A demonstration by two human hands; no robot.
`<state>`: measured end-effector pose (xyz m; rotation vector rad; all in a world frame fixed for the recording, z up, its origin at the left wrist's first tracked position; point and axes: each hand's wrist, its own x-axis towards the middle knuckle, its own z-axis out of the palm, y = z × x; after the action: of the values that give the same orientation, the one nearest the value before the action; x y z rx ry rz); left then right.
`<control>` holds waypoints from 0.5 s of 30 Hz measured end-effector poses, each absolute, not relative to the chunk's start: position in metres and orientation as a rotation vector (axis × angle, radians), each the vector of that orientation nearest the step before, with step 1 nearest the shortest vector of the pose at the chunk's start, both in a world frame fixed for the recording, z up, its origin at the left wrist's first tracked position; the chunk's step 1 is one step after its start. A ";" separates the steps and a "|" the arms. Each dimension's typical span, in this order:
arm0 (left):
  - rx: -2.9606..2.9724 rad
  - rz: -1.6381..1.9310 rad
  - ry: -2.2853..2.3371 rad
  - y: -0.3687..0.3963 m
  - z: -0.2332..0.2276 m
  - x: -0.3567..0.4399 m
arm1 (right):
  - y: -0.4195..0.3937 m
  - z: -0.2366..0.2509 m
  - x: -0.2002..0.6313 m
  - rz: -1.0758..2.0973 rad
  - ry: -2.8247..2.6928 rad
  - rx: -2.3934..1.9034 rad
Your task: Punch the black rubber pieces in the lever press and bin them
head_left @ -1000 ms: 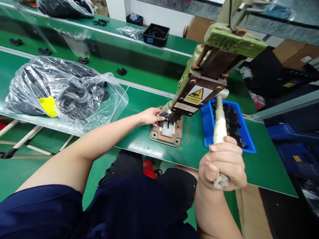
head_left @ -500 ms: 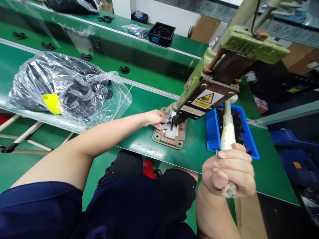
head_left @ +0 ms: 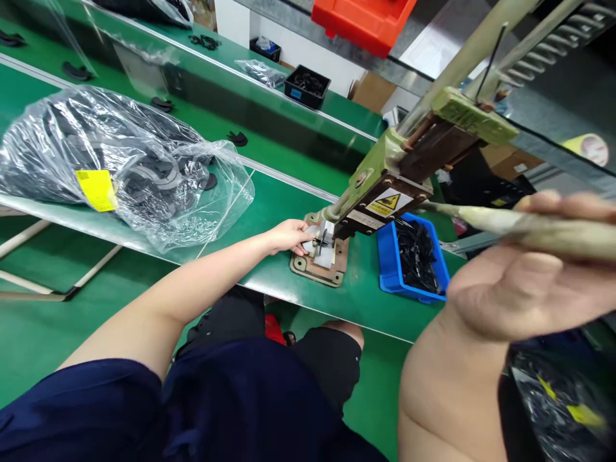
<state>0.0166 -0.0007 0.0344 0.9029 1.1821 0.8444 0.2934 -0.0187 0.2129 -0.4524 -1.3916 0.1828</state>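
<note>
My left hand (head_left: 290,236) pinches a flat grey curved piece (head_left: 309,242) at the base of a green hand press. The piece lies against the metal fixture on the base plate (head_left: 315,274), along with a small black part (head_left: 322,239). Above it stands the press head (head_left: 385,202), with a yellow warning label on its front. My right hand (head_left: 524,289), smeared by motion and close to the camera, is wrapped around the press's pale, tape-covered lever (head_left: 495,219). Its fingers pass over the top of the lever, which sticks out to the right.
A blue bin (head_left: 389,266) of black parts stands right of the press. On the left lies a clear plastic bag (head_left: 96,147) of dark curved pieces. Behind, several black pieces lie on a green strip, and a black bin (head_left: 307,90) stands farther back. An orange bin (head_left: 363,22) hangs overhead.
My right hand has swung the lever up and to the right, from pointing down toward me to nearly level. My left hand stays at the fixture with the grey piece. The view has shifted slightly.
</note>
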 end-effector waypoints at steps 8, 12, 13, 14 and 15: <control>0.986 0.972 0.994 -0.082 0.084 -0.007 | -0.057 0.080 0.248 0.504 -1.573 -0.748; 1.022 0.920 0.960 -0.102 0.096 0.005 | -0.088 0.037 0.219 0.790 -1.646 -0.849; 1.031 0.911 0.963 -0.105 0.096 0.009 | -0.092 0.034 0.216 0.818 -1.630 -0.865; 1.039 0.909 0.964 -0.107 0.097 0.012 | -0.095 0.033 0.214 0.835 -1.609 -0.880; 1.045 0.915 0.963 -0.109 0.097 0.015 | -0.097 0.033 0.212 0.846 -1.590 -0.894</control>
<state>0.0154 -0.1091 0.0968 1.0451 0.9630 0.9146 0.2125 -0.0966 0.0331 -0.8937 -1.5899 0.8461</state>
